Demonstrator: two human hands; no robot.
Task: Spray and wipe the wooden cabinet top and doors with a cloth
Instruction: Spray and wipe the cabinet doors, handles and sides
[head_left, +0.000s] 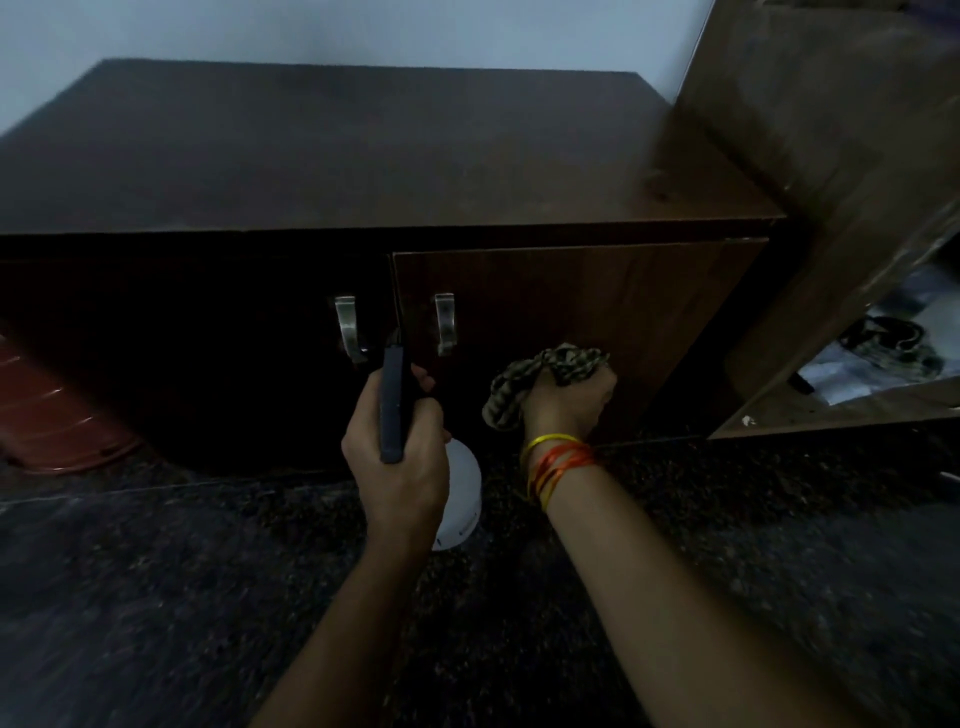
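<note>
While left hand (400, 457) grips spray bottle (460, 493) and right hand (569, 397) clutches cloth (545, 371) against right door (571, 312), nozzle sits v. close to door gap. Misfire could wet handles (445, 322) or floor (156, 597), leaving streaks.

Dim room, dark speckled floor, pale wall

A pale bluish wall (363, 31) runs along the far side. The near ground is a dark speckled stone floor (156, 597). At right leans a brown wooden panel (831, 156), with blurred clutter (883, 348) behind it, perhaps cables. At far left sits a reddish-brown ridged object (57, 415).
</note>
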